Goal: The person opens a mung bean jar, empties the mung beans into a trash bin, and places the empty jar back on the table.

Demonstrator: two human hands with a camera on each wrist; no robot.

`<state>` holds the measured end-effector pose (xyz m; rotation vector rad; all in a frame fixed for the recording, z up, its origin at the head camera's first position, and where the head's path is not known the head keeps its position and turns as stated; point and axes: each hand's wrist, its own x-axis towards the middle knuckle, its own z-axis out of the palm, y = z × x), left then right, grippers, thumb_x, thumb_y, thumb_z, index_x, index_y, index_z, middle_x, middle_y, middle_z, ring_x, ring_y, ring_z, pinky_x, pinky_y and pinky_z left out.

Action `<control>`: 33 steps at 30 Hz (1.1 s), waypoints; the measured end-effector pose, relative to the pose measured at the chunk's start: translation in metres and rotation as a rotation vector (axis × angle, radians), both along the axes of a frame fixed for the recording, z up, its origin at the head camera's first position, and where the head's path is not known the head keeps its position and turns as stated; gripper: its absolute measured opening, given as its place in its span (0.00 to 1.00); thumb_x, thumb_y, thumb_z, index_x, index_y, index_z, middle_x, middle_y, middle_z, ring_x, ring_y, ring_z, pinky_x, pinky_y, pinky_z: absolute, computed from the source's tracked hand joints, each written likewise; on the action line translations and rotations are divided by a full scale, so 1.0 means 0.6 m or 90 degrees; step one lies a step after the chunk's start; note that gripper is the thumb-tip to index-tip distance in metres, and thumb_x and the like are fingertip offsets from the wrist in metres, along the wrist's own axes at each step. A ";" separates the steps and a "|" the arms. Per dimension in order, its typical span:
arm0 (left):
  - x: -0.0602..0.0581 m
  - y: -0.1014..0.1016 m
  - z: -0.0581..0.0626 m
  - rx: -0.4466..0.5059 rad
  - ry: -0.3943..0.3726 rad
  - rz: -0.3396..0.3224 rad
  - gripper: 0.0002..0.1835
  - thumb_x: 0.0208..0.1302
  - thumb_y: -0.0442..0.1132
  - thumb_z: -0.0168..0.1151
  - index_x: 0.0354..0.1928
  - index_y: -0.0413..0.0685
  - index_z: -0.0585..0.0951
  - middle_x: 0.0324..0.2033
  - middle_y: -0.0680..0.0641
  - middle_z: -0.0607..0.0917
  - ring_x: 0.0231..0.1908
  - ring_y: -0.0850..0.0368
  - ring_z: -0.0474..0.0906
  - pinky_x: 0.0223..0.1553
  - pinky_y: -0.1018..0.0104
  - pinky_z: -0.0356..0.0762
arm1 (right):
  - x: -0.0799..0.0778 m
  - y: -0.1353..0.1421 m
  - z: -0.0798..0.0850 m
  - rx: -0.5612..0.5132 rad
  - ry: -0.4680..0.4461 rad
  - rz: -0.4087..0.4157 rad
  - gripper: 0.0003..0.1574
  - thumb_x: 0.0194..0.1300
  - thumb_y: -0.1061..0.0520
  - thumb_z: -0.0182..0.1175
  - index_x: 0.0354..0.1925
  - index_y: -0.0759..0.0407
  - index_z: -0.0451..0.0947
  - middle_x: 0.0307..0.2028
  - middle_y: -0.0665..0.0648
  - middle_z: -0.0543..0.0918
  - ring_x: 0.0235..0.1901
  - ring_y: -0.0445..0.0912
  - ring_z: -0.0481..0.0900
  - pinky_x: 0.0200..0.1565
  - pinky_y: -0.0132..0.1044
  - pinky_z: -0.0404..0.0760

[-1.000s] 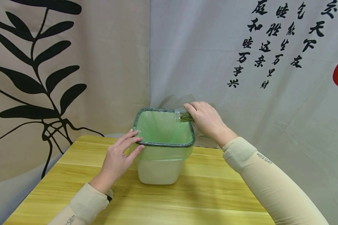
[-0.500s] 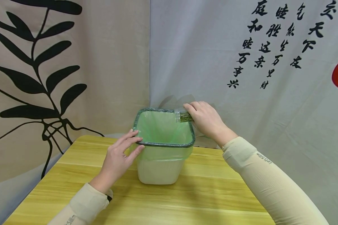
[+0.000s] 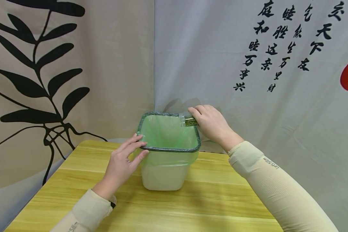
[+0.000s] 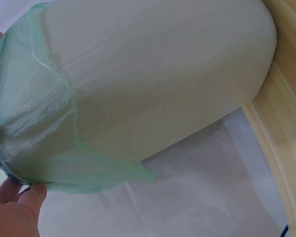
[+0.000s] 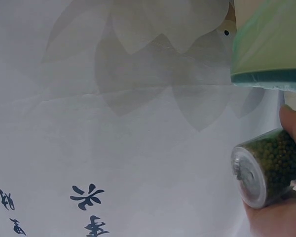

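Note:
A pale trash bin (image 3: 166, 177), lined with a green plastic bag (image 3: 166, 158), stands upright on the table. My left hand (image 3: 120, 164) holds its rim at the near-left corner, thumb on the near side and fingers over the left edge. My right hand (image 3: 213, 124) grips a clear jar (image 3: 189, 121) of small green beans above the bin's right side. The jar lies nearly level, its threaded, lidless mouth pointing left over the opening. In the right wrist view, the beans (image 5: 276, 155) show through the jar's wall. The bin's floor is hidden.
The bin stands on a wooden table (image 3: 220, 193) with a yellow grain. Close behind hang cloth backdrops, one with a black plant print (image 3: 37, 64) and one with dark written characters (image 3: 266, 61).
Both hands, the jar and the bin keep almost the same places. The view has shifted only slightly.

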<state>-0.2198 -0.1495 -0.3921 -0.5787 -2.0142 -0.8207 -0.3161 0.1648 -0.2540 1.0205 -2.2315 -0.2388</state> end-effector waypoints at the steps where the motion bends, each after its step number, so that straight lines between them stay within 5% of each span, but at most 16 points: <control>1: 0.000 0.000 0.000 0.000 0.000 0.000 0.19 0.57 0.34 0.82 0.52 0.44 0.90 0.62 0.40 0.87 0.66 0.36 0.82 0.55 0.50 0.87 | 0.000 0.000 0.000 0.001 0.002 0.001 0.28 0.72 0.72 0.61 0.68 0.64 0.77 0.56 0.64 0.87 0.55 0.61 0.86 0.66 0.53 0.83; 33: 0.000 -0.001 0.000 0.005 -0.007 -0.007 0.19 0.58 0.34 0.82 0.53 0.44 0.90 0.62 0.39 0.87 0.67 0.36 0.82 0.56 0.49 0.86 | 0.000 -0.002 -0.003 0.028 0.017 0.000 0.28 0.73 0.76 0.57 0.67 0.64 0.77 0.56 0.64 0.86 0.54 0.60 0.85 0.66 0.53 0.83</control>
